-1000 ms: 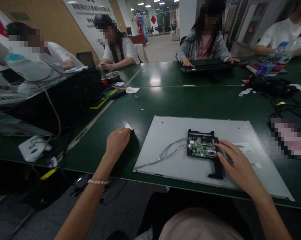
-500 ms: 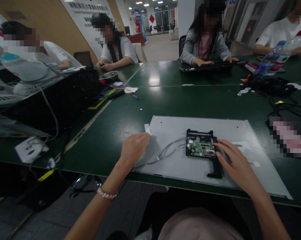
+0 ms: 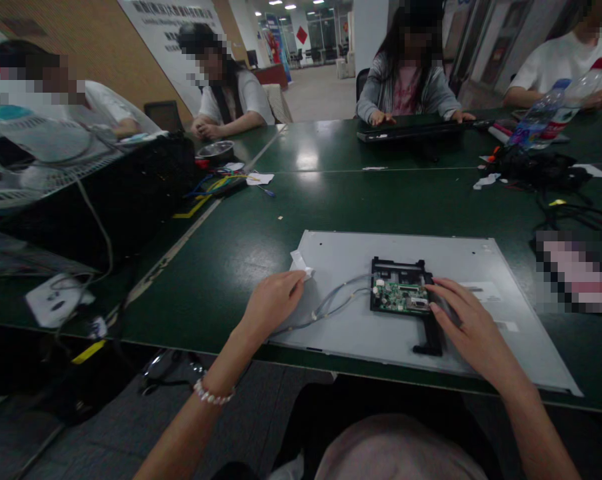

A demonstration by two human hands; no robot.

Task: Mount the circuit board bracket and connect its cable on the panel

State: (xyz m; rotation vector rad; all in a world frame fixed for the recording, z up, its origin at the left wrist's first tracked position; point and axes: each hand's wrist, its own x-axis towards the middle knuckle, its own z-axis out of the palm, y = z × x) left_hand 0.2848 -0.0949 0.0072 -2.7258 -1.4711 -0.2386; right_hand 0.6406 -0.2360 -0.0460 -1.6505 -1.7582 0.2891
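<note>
A thin white strip [image 3: 301,262], tape or paper, is pinched in my left hand [image 3: 273,301] near the left edge of a flat grey panel [image 3: 341,250]. On this panel lies a black bracket [image 3: 429,337] carrying a green circuit board [image 3: 401,299]. Grey cables [image 3: 325,308] run from the board's left side toward the panel's front-left corner, passing by my left wrist. My right hand [image 3: 468,317] rests at the right side of the board, fingers stretched and apart, fingertips touching the board or bracket edge.
Across the green table [image 3: 321,207], a person handles a black flat device [image 3: 415,130]; other people sit around. Plastic bottles [image 3: 541,117] and tangled black cables [image 3: 535,167] are at right. A metal bowl [image 3: 215,150] and coloured wires [image 3: 225,180] lie at left, by a fan [image 3: 41,137].
My left hand has shifted slightly to the right, and more of the white strip shows, now bent over the panel's edge. My right hand stays at the board.
</note>
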